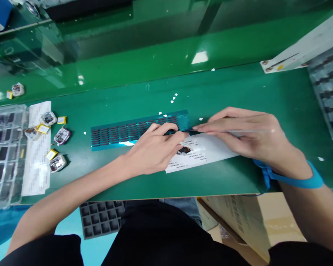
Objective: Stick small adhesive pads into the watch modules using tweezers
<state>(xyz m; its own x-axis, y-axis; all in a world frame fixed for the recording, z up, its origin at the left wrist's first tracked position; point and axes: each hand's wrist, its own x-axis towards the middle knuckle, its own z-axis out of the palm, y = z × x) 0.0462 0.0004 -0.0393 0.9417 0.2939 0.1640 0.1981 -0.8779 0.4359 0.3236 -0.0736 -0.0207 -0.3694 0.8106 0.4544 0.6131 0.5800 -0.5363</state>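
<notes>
My left hand (158, 149) lies over the right part of a blue sheet (183, 116) with rows of thin black strips. Its fingers are bent together, and what sits between their tips is hidden. Right beside them, partly covered, a small electronic device (185, 150) with a pale edge rests on a white printed paper (208, 151). My right hand (249, 135), wearing a blue wrist strap (299, 181), is closed on thin metal tweezers (235, 130). The tweezers' tips reach the right end of the blue sheet, close to my left fingertips.
At the left, several small opened devices (57, 163) with yellow batteries (52, 154) lie around a printed paper strip (34, 177). A clear compartment tray (24, 147) stands beside them. White dots (174, 98) are scattered behind the sheet. A white panel (299, 44) rises at the back right.
</notes>
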